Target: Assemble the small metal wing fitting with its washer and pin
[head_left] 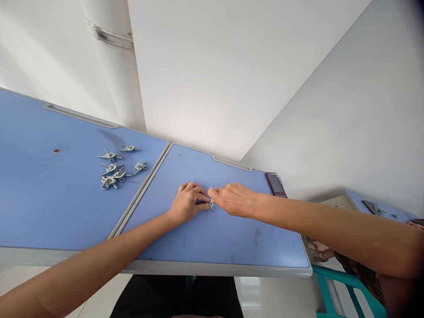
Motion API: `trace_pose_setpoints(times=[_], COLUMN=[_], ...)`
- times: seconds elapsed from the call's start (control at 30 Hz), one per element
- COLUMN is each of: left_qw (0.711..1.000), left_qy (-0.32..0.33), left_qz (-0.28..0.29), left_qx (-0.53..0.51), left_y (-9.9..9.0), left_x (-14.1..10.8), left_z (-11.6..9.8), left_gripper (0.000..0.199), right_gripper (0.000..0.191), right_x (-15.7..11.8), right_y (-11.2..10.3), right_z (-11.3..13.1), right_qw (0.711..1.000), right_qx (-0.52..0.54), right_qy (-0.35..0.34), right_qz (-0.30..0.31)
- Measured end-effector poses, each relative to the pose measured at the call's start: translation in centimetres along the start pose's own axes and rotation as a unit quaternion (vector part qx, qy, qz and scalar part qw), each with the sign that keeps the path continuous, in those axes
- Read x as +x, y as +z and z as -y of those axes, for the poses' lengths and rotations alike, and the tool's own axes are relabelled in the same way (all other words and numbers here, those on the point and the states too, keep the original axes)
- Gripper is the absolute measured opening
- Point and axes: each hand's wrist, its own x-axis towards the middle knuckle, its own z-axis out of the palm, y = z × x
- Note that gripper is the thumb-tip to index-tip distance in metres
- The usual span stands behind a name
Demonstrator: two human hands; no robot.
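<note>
Both of my hands meet over the right-hand blue desk around one small silver metal fitting (211, 205) with thin protruding parts. My left hand (189, 202) is closed in a pinch, thumb and fingertips on the fitting's left side. My right hand (236, 199) is closed too, with thumb and forefinger at its upper right. The fingers partly cover the fitting, so its details are hard to make out. On the left desk, several similar metal fittings (111, 168) with thin rods lie in a loose group.
Two blue desks (49, 207) stand side by side with a grey seam between them. A dark flat object (275, 184) lies at the right desk's far right corner. At the right are a teal chair (351, 287), part of another person and another desk with metal parts (377, 208).
</note>
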Motion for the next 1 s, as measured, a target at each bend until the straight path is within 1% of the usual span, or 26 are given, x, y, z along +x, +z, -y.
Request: trace_pose_setpoints(times=[0.07,0.13,0.23,0.3,0.37,0.43,0.53,0.57,0.6,0.7,0.77,0.8,0.9,0.93,1.0], left_qw=[1.0,1.0,1.0,1.0,1.0,1.0,1.0,1.0,1.0,1.0,1.0,1.0,1.0,1.0,1.0], left_qy=[-0.004,-0.006,0.001,0.003,0.002,0.004,0.002,0.0,-0.001,0.006,0.011,0.011,0.003,-0.001,-0.007], left_qz=[0.002,0.0,-0.003,-0.003,-0.003,-0.008,-0.007,-0.003,0.0,-0.01,-0.016,-0.016,-0.01,-0.008,-0.005], left_qx=[0.002,0.003,0.005,0.006,0.007,0.008,0.005,0.004,0.003,0.002,0.002,0.003,0.001,0.0,-0.003], left_y=[0.0,0.0,0.1,0.1,0.2,0.2,0.1,0.0,0.0,0.1,0.2,0.3,0.2,0.1,0.0], left_x=[0.0,0.1,0.1,0.1,0.0,0.0,0.0,0.0,0.0,0.0,0.0,0.0,0.0,0.0,0.0], left_z=[0.0,0.0,0.1,0.2,0.2,0.2,0.1,0.1,0.1,0.2,0.3,0.3,0.2,0.1,0.0], left_gripper=[0.008,0.007,0.006,0.008,0.009,0.006,0.004,0.004,0.005,0.007,0.008,0.007,0.007,0.008,0.01], right_gripper=[0.014,0.018,0.021,0.012,0.013,0.011,0.032,0.035,0.034,0.017,0.014,0.016,0.037,0.04,0.038], right_x=[0.2,0.4,0.1,-0.2,-0.2,0.1,0.6,0.7,0.6,0.2,0.1,0.2,0.7,0.9,1.0], right_y=[-0.2,-0.4,-0.4,-0.2,0.0,0.1,-0.2,-0.2,-0.2,0.0,0.3,0.4,0.6,0.6,0.4], right_z=[0.0,-0.1,-0.1,0.0,0.1,0.1,-0.1,-0.1,-0.2,-0.2,-0.1,-0.1,-0.1,-0.2,-0.4], right_qw=[0.999,0.997,0.998,0.999,1.0,1.0,0.997,0.996,0.996,0.997,0.998,0.999,0.996,0.995,0.991], right_qx=[0.011,0.022,0.03,0.025,0.015,0.011,0.018,0.025,0.035,0.052,0.041,0.034,0.037,0.048,0.081], right_qy=[0.043,0.076,0.06,0.03,0.008,0.02,0.075,0.082,0.081,0.044,0.023,0.024,0.062,0.073,0.082], right_qz=[0.009,0.015,-0.007,-0.022,-0.02,-0.015,-0.009,-0.011,-0.016,-0.036,-0.036,-0.035,-0.044,-0.05,-0.063])
